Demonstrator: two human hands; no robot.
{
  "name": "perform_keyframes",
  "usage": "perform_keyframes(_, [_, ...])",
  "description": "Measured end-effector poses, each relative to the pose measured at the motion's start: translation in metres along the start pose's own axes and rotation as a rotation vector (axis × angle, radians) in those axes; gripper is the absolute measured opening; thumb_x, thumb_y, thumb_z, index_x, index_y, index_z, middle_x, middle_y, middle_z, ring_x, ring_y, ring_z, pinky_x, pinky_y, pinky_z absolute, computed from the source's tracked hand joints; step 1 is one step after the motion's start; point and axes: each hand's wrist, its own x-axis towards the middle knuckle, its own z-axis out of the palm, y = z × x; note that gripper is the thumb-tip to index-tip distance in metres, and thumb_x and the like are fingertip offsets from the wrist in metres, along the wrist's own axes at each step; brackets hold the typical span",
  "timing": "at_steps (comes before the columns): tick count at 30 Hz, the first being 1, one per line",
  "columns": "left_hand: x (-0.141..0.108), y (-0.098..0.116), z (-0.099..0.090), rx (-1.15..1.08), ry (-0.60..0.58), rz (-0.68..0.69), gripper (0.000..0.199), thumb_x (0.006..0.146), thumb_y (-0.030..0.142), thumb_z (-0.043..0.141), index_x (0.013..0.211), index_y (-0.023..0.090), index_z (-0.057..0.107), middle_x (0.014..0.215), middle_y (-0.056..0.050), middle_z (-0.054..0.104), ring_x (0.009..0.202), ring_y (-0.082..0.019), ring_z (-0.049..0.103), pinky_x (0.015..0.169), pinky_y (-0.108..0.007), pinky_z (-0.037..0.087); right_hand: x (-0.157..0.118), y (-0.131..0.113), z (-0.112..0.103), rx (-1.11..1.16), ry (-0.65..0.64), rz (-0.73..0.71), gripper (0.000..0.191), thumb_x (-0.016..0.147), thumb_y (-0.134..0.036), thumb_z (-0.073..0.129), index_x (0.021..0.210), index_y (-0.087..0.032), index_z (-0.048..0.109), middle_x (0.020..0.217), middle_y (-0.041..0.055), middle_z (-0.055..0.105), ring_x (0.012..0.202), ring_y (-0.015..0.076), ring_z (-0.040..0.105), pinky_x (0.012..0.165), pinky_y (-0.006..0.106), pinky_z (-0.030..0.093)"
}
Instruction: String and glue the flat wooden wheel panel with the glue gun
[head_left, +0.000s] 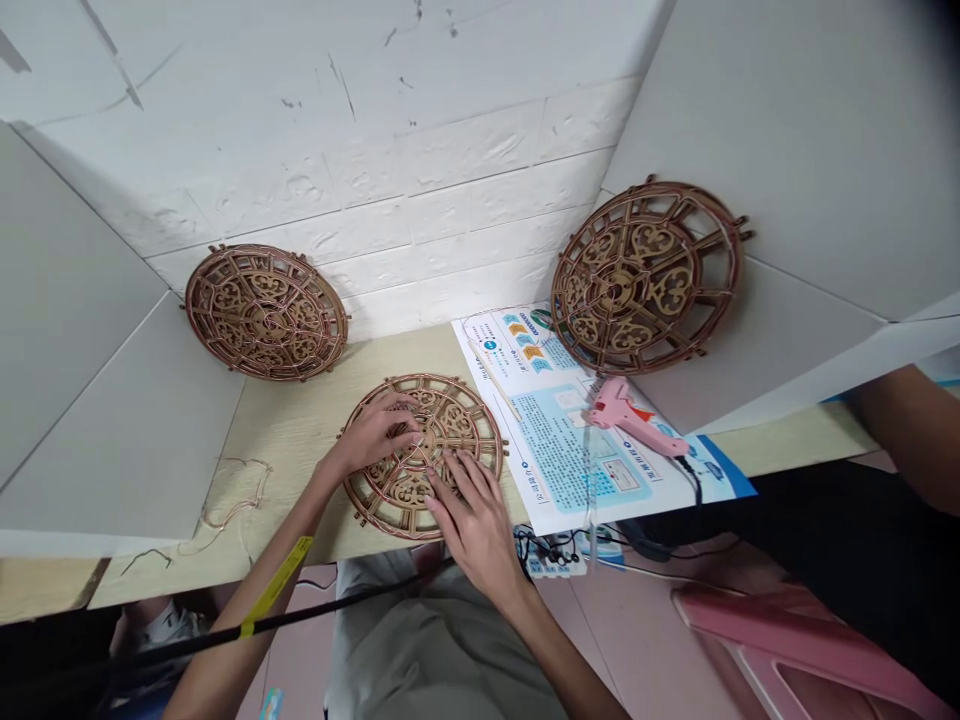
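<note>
Atop pale tabletop [289, 440], fretted wooden wheel [469, 430]

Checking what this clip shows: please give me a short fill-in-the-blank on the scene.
The left hand and right hand both rest on a wooden disc lying ____ on the table.
The hot glue gun on the printed sheet is ____.
A yellow band crosses the ____ forearm.
Counting that disc, ____ wooden discs are in view.

Missing words: flat; pink; left; three.
</note>
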Motion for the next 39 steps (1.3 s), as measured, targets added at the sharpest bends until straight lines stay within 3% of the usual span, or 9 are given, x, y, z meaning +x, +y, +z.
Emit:
perform_keyframes(5, [-0.016,0.003,-0.001,-0.005,0.271,-0.111,0.026,0.1,0.043,0.055,0.107,0.022,0.07,0.128,-0.008,0.063,0.126,-0.025,0.054,0.111,-0.044,0.04,-0.001,-0.002,-0.001,0.126,0.074,0.0,0.031,0.102,-0.027,0.053,0.127,-0.018,0.069,0.139,0.0131,0.062,0.134,0.033,0.053,0.107,0.054,0.048])
perform_keyframes(9, [-0.037,0.002,-0.003,-0.012,0.413,-0.238,0.026,0.101,0.041,0.053,0.112,0.021,0.066,0.123,-0.008,0.065,0.119,-0.023,0.057,0.107,-0.041,0.043,0.002,0.007,-0.032,0.302,0.179,0.004,0.037,0.099,-0.016,0.056,0.135,-0.023,0.063,0.135,0.0111,0.064,0.134,0.0276,0.053,0.106,0.048,0.051])
perform_keyframes(12, [-0.049,0.008,-0.006,-0.021,0.318,-0.246,0.027,0.101,0.043,0.051,0.11,0.022,0.066,0.116,-0.007,0.065,0.114,-0.022,0.058,0.103,-0.038,0.045,0.003,0.038,-0.075,0.229,0.258,0.053,0.041,0.097,-0.012,0.056,0.135,-0.025,0.062,0.121,0.0094,0.07,0.12,0.0258,0.062,0.103,0.048,0.051])
perform_keyframes(16, [-0.053,0.019,-0.005,0.013,0.093,-0.238,0.035,0.098,0.052,0.054,0.115,0.024,0.065,0.121,-0.008,0.062,0.117,-0.025,0.057,0.1,-0.04,0.047,-0.008,0.112,-0.12,-0.132,0.34,0.139,0.031,0.096,-0.017,0.054,0.124,-0.018,0.067,0.108,0.0133,0.071,0.101,0.0284,0.067,0.094,0.048,0.053])
perform_keyframes(19, [-0.049,0.02,-0.003,0.089,-0.029,-0.263,0.045,0.092,0.052,0.063,0.126,0.022,0.058,0.129,-0.011,0.059,0.119,-0.03,0.057,0.098,-0.043,0.048,-0.023,0.162,-0.127,-0.411,0.198,0.211,0.039,0.094,-0.02,0.043,0.126,-0.011,0.063,0.108,0.0191,0.068,0.097,0.0333,0.066,0.087,0.05,0.053])
perform_keyframes(22, [-0.042,0.017,-0.003,0.134,-0.082,-0.263,0.043,0.093,0.04,0.063,0.13,0.02,0.054,0.127,-0.012,0.061,0.116,-0.029,0.058,0.097,-0.042,0.047,-0.034,0.19,-0.118,-0.54,0.081,0.2,0.042,0.09,-0.019,0.04,0.123,-0.007,0.062,0.112,0.0232,0.066,0.099,0.0361,0.063,0.085,0.049,0.052])
perform_keyframes(27, [-0.027,0.012,-0.011,0.036,-0.205,-0.179,0.027,0.094,0.024,0.056,0.121,0.02,0.055,0.094,-0.003,0.068,0.085,-0.02,0.062,0.076,-0.031,0.045,-0.028,0.204,-0.102,-0.665,0.015,0.258,0.039,0.091,-0.018,0.042,0.125,-0.01,0.06,0.098,0.017,0.066,0.082,0.031,0.061,0.069,0.04,0.048])
perform_keyframes(32, [-0.016,0.01,-0.015,0.068,-0.202,-0.102,0.019,0.091,0.02,0.053,0.109,0.02,0.062,0.089,-0.003,0.067,0.08,-0.019,0.061,0.071,-0.029,0.043,-0.015,0.21,-0.102,-0.647,-0.017,0.22,0.039,0.09,-0.019,0.042,0.125,-0.009,0.056,0.084,0.011,0.055,0.074,0.0265,0.053,0.071,0.038,0.046])
perform_keyframes(39, [-0.011,0.006,-0.018,0.019,-0.107,0.101,0.023,0.099,0.037,0.053,0.108,0.026,0.071,0.12,-0.007,0.066,0.118,-0.025,0.058,0.107,-0.041,0.042,-0.021,0.197,-0.108,-0.399,-0.052,0.286,0.046,0.094,-0.029,0.039,0.133,-0.013,0.055,0.084,0.0091,0.052,0.077,0.0283,0.054,0.069,0.038,0.046])
